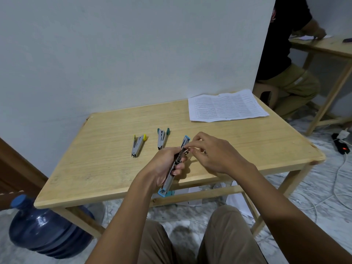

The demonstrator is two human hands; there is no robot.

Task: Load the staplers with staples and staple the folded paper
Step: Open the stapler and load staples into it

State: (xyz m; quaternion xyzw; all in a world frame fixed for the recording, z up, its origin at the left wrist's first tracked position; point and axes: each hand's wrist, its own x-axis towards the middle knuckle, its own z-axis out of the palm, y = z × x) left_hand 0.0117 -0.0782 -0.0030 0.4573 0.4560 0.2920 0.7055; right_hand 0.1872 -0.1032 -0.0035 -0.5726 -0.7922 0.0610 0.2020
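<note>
My left hand (165, 166) grips a blue stapler (176, 164) swung fully open, held above the front part of the wooden table (106, 149). My right hand (211, 151) has its fingertips pinched at the stapler's open metal channel; whether staples sit between the fingers is too small to tell. A yellow stapler (138, 143) and a green stapler (162, 138) lie open on the table to the left. A printed sheet of paper (226, 105) lies flat at the table's far right corner.
A blue water jug (43, 227) stands on the floor left of the table. Another person (282, 54) sits at a second table (323, 46) at the right. A power strip (342, 145) and cables lie on the floor. Papers lie under the table.
</note>
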